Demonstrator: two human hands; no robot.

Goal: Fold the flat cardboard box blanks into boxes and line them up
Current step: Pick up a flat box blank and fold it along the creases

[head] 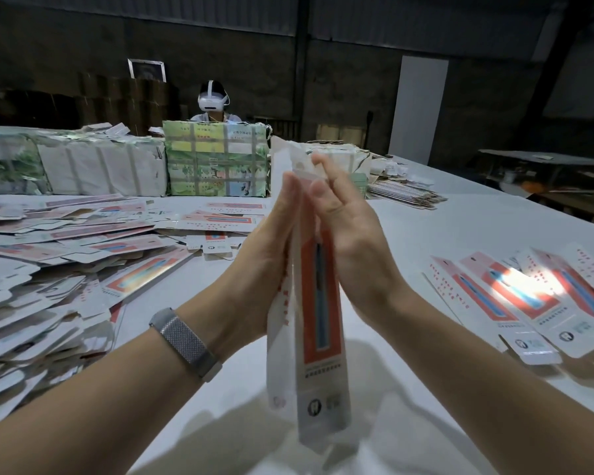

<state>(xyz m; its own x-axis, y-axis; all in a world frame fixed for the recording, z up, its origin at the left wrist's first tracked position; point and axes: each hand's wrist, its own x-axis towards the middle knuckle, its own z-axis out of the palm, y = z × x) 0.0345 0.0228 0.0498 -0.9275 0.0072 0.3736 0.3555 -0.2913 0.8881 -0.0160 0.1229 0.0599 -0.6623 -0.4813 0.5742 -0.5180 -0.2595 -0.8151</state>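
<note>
— What's along the left edge of the desk [426,214]?

— A sprawling heap of flat blanks [48,269], overlapping every which way, running from the near left corner up toward the far side. Behind it, at the far edge, stand wrapped bundles [100,166] and a green printed carton [216,162]; what's inside them I can't tell. A person in a white headset [212,99] sits beyond that.

— And the middle?

— Bare white desk on either side of the arms. The left hand [261,255], metal wristband [186,342] on its wrist, presses flat against one side of a long box blank [319,320], fingers [288,197] straight. The right hand [354,241] presses the other side, fingers likewise straight, slightly spread. The blank is held upright between both palms, above the middle of the desk, its lower end hanging toward the near edge.

— Right side?

— A row of folded boxes [528,299] lies side by side near the right edge, touching one another. Farther back, a small stack of flat card [405,193] rests toward the far right corner, open desk between it and the row.
</note>
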